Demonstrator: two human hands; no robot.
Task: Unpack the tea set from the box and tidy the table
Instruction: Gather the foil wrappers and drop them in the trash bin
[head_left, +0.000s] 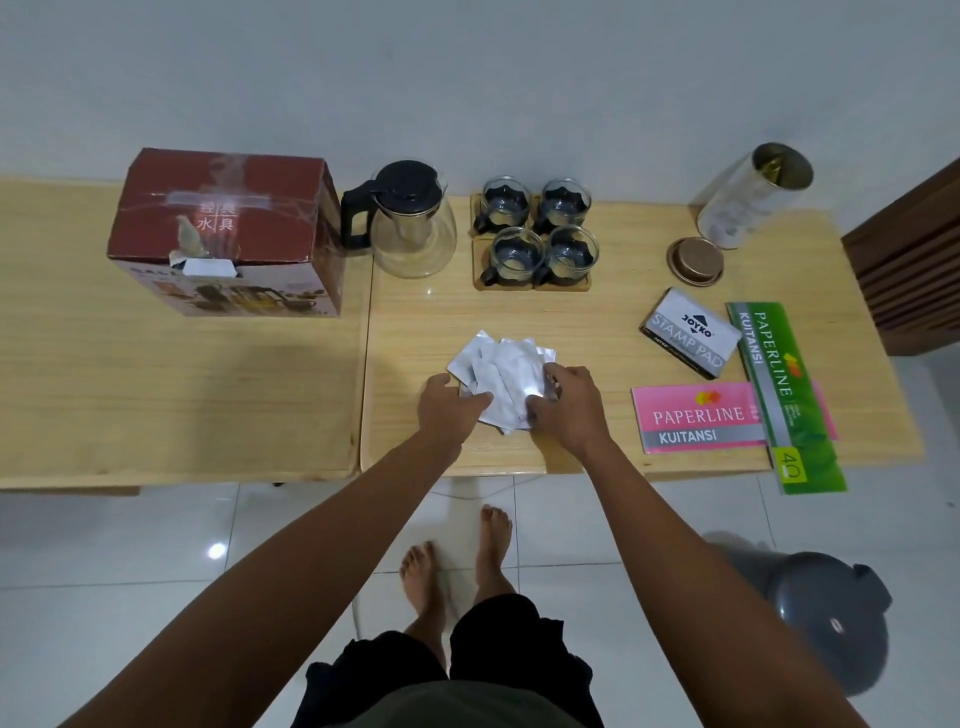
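Note:
A pile of several silver foil sachets (498, 364) lies near the front of the right wooden table (597, 322). My left hand (449, 402) touches the pile's left side with its fingers laid on a sachet. My right hand (563, 397) grips the pile's right side, fingers curled over the foil. The red tea-set box (228, 228) stands on the left table. A glass teapot (408, 223) with a black lid and handle stands beside it. Several glass cups (537, 231) sit on wooden coasters to the right of the teapot.
An open metal canister (753, 195) stands at the back right with its lid (695, 261) in front. A stamp pad box (691, 332), a pink receipt book (696, 418) and a green receipt book (784, 395) lie at right. A grey bin (826, 618) stands on the floor.

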